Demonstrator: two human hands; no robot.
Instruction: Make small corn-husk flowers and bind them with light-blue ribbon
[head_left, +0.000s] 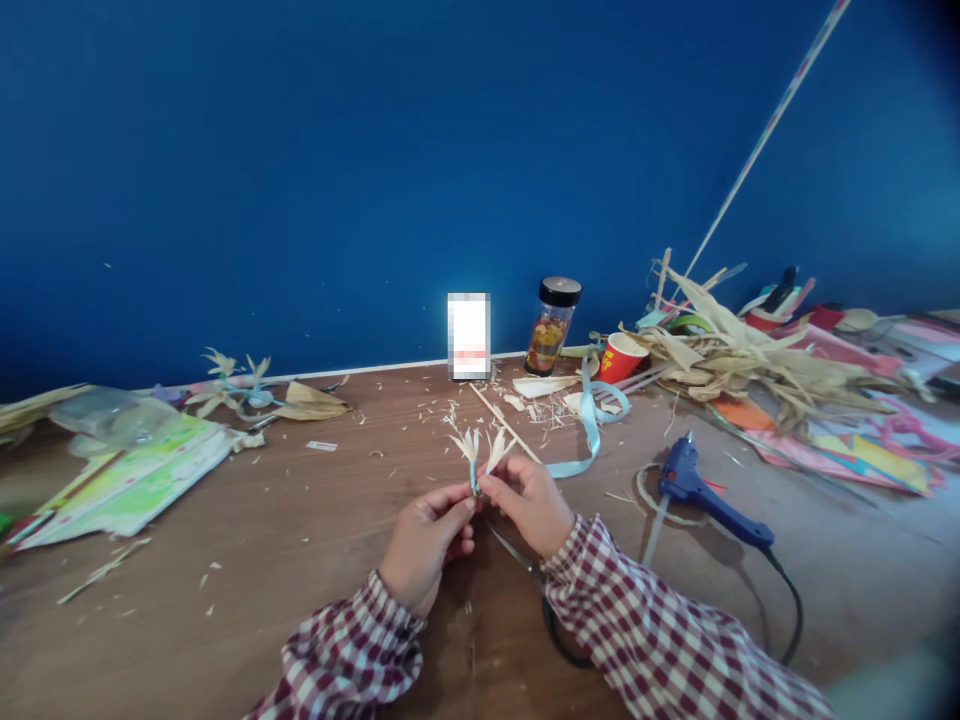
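My left hand (425, 537) pinches the lower end of a small frayed corn husk flower (468, 446), its stem wrapped in pale blue. Close against it, my right hand (534, 503) grips a second frayed corn husk flower (496, 449). The two flowers stand side by side, tips up and spread apart, while their lower ends are partly hidden by my fingers. Beneath my right wrist lies a pair of scissors (516, 549) with dark handles, partly covered by the sleeve. Pale blue ribbon (591, 432) curls on the table beyond my right hand.
A blue glue gun (697, 488) with a cord lies to the right. Behind are a lidded jar (551, 335), a red paper cup (622, 358), a blurred-out lit screen (469, 335) and a husk pile (757, 360). Painted paper (150, 485) lies left; husk scraps litter the table.
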